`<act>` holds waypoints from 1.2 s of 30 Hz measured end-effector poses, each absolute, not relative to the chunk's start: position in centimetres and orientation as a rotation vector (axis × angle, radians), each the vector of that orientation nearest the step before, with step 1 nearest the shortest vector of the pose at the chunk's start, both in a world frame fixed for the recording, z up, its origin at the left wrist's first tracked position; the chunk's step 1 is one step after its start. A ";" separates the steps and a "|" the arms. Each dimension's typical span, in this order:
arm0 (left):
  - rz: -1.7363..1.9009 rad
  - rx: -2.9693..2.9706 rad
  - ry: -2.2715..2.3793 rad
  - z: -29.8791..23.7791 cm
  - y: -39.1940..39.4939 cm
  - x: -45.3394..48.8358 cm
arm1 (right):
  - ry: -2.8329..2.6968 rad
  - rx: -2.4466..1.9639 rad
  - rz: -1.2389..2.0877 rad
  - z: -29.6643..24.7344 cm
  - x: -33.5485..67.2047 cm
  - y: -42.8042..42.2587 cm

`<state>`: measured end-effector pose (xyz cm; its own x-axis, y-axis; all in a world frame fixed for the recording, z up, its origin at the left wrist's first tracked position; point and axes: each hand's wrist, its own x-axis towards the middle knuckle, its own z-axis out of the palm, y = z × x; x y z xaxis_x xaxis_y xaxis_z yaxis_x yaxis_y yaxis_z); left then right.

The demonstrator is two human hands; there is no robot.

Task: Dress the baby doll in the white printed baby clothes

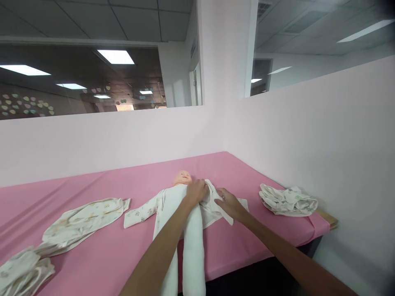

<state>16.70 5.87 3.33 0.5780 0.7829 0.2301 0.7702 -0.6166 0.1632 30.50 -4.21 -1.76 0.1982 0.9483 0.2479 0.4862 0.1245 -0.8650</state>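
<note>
A baby doll (182, 178) with a soft white cloth body lies on its back, its legs toward me. A white printed baby shirt (143, 213) is partly on it: one sleeve stretches out to the left, and the other side lies open at the right. My left hand (197, 191) is closed at the doll's right-hand shoulder, gripping the shirt's edge there; its fingertips are partly hidden. Beside it, my right hand (231, 204) has thumb and fingers curled at the shirt's loose right side, pinching the fabric.
A pink sheet (234, 246) covers the table. At the left lie a printed baby garment (86, 218) and a crumpled cloth bundle (24, 271). A folded printed garment (288, 201) sits near the right edge. White walls (123, 139) with windows border the back and right.
</note>
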 end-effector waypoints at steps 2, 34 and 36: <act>0.564 2.725 1.430 3.7 5.1 13.8 | -1.400 -1.610 0.602 -2.4 30.7 -5.8; 0.499 2.310 2.018 0.1 2.3 -2.6 | -1.571 -1.266 0.992 1.2 20.9 -10.7; 0.551 2.282 2.105 0.9 2.1 -3.0 | -1.548 -1.271 0.987 0.8 21.2 -10.6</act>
<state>-3.00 2.08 0.93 0.0477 0.9642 0.2607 0.9683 -0.1087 0.2248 21.21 -10.65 0.77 -0.0921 0.9858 0.1401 0.2888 0.1611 -0.9437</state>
